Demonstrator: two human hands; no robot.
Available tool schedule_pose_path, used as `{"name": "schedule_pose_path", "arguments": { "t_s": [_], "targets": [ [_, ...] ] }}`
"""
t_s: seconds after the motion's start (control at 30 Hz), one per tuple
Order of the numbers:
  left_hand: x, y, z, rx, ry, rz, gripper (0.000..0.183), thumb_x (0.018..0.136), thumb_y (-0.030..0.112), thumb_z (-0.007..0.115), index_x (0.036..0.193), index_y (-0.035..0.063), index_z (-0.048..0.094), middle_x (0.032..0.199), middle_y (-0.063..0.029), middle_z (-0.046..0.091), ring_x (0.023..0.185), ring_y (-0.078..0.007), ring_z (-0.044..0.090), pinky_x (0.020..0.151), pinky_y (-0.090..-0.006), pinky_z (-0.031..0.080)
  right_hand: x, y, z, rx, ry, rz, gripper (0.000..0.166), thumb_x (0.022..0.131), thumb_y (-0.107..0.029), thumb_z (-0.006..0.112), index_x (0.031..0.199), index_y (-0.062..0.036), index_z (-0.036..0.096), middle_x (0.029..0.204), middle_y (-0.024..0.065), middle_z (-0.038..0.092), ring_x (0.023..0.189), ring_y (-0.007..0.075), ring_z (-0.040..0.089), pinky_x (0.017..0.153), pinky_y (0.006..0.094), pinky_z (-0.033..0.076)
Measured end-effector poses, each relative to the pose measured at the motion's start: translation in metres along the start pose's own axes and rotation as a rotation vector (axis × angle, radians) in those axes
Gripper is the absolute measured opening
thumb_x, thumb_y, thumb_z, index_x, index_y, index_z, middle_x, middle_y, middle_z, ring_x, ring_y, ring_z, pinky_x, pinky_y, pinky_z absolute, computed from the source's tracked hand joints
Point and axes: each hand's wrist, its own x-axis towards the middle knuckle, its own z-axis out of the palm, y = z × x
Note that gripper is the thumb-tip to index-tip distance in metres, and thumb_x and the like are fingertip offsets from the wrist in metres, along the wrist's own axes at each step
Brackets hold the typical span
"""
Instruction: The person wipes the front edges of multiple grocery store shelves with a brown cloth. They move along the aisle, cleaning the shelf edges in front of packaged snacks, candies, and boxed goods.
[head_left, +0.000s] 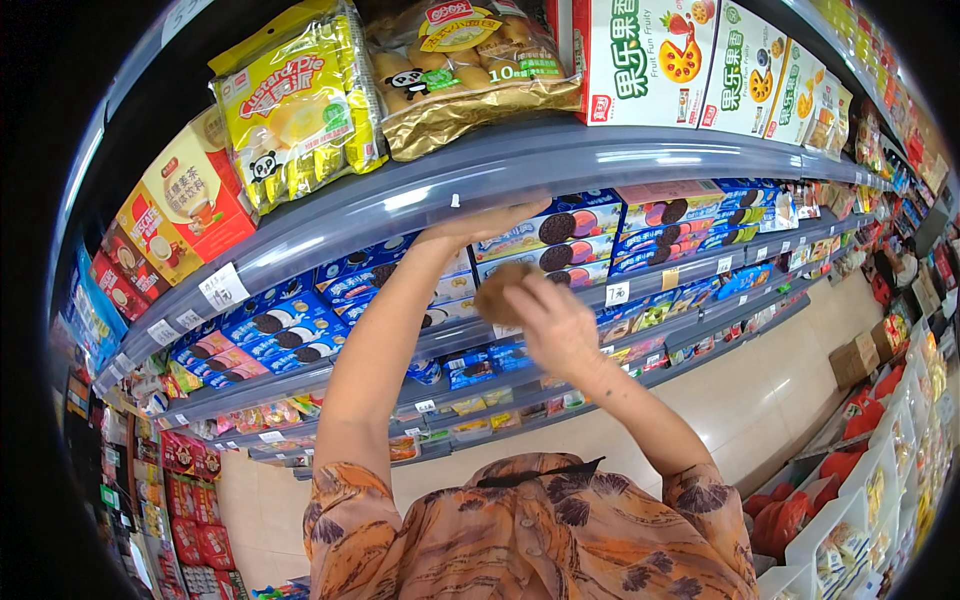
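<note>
My right hand (559, 326) is in front of the second shelf, its fingers closed on a brown, rounded object (495, 300). Motion blurs the object; it may be a cloth or a sponge. It sits before the lower boxes of a stack of Oreo cookie boxes (544, 238). My left hand (480, 225) reaches in under the upper shelf, palm side not visible, close to the top of the same stack. The shelf lip hides part of its fingers, so whether it grips a box does not show.
The upper shelf's grey edge (480, 176) juts out above my left hand. It carries a yellow custard pie bag (292, 112), a bread bag (465, 67) and white cartons (645, 67). Price tags (616, 293) line the edges. Plastic bins (825, 540) and cardboard boxes (855, 360) stand right.
</note>
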Motion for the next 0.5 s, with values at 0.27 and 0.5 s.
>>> {"name": "schedule_pose_path", "arguments": {
  "t_s": [0.27, 0.5],
  "targets": [
    [0.001, 0.0, 0.003, -0.143, -0.028, -0.093, 0.073, 0.088, 0.063, 0.063, 0.14, 0.0122, 0.055, 0.145, -0.0166, 0.051, 0.133, -0.03, 0.048, 0.109, -0.0375, 0.039, 0.003, 0.023, 0.014, -0.132, 0.002, 0.004, 0.054, 0.065, -0.004, 0.067, 0.119, -0.0082, 0.061, 0.122, 0.0095, 0.056, 0.084, 0.0292, 0.059, 0.065, 0.0394, 0.053],
    [0.005, 0.008, -0.001, -0.047, -0.07, -0.063, 0.081, 0.084, 0.07, 0.061, 0.143, 0.0153, 0.052, 0.15, -0.0165, 0.045, 0.139, -0.0311, 0.042, 0.113, -0.04, 0.035, -0.019, 0.025, 0.006, -0.162, -0.081, -0.005, 0.051, 0.067, -0.004, 0.066, 0.117, -0.0091, 0.061, 0.113, 0.009, 0.058, 0.079, 0.0287, 0.061, 0.064, 0.0374, 0.054]
  ]
}}
